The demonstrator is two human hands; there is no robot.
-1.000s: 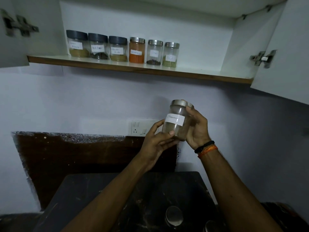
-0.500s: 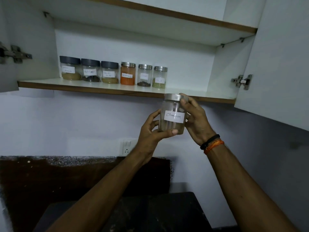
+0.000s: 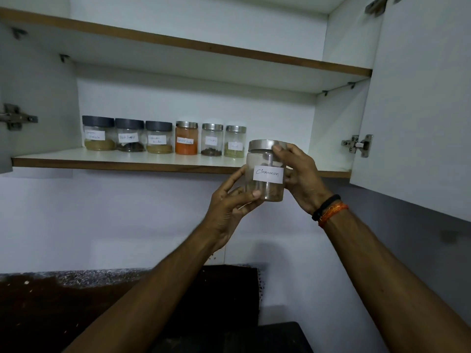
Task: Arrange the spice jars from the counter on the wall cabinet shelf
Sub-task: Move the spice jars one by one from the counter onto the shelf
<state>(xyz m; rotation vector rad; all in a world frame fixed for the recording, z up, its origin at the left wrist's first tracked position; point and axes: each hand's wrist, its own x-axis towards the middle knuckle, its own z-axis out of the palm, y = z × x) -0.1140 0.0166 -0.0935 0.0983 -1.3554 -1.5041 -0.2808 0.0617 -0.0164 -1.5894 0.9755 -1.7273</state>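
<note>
A clear jar labelled Cinnamon with a steel lid is held up in front of the lower cabinet shelf's edge. My left hand grips its lower left side, thumb across the front. My right hand grips its right side, fingers reaching the lid. Several labelled spice jars stand in a row on the shelf: three with dark lids, an orange-filled one and two small steel-lidded ones. The held jar overlaps the shelf space just right of that row.
Both white cabinet doors hang open: the right door close to my right arm, the left door at the frame edge. An upper shelf sits above. A dark backsplash and the counter's black edge lie below.
Both hands have raised the cinnamon jar from below shelf level up to the shelf edge. My view has tilted upward, and the counter has dropped almost out of sight.
</note>
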